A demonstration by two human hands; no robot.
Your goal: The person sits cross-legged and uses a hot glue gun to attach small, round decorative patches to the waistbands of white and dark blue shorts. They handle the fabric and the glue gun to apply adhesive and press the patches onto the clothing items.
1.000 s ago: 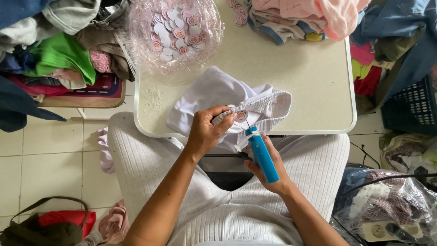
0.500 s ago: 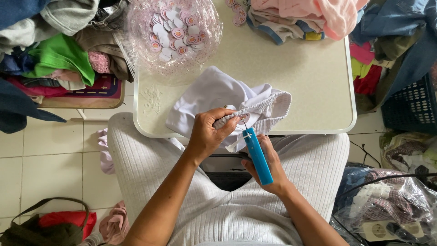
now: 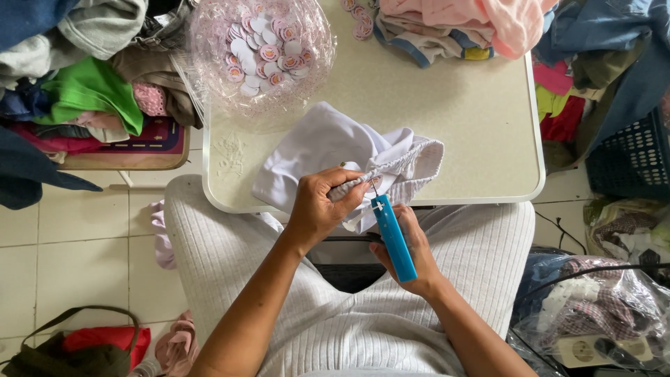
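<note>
Head view, looking straight down. Left hand (image 3: 317, 209) pinches the ribbed elastic edge of a white garment (image 3: 335, 150), fingers clenched on the fabric, at the near edge of the surface (image 3: 453, 112). Right hand (image 3: 412, 248) grips a blue handheld tool (image 3: 393, 237), fingers wrapped around its lower body; tool sits tilted, with the tip pointing up-left into the fold of fabric just beside the left hand's fingertips. Needle end touches or nearly touches the cloth, can't tell which. Garment lies bunched, mostly on the surface, part of it hanging over the near rim above the person's lap. Person wears pale ribbed clothing and sits tight against the surface. Far-left on the surface: clear plastic bag (image 3: 262, 56) full of round white-and-pink tags, well apart from the hands. Top centre-right: pile of folded clothes (image 3: 453, 24), pink on top. Left of the surface: a low stand with a heap of mixed clothes, green piece (image 3: 91, 91) on top. Right: dark blue plastic basket (image 3: 631, 157) and more fabric. Tiled floor; a bag with a strap (image 3: 70, 345) at bottom left, clear bags with checked cloth (image 3: 593, 307) at bottom right.
</note>
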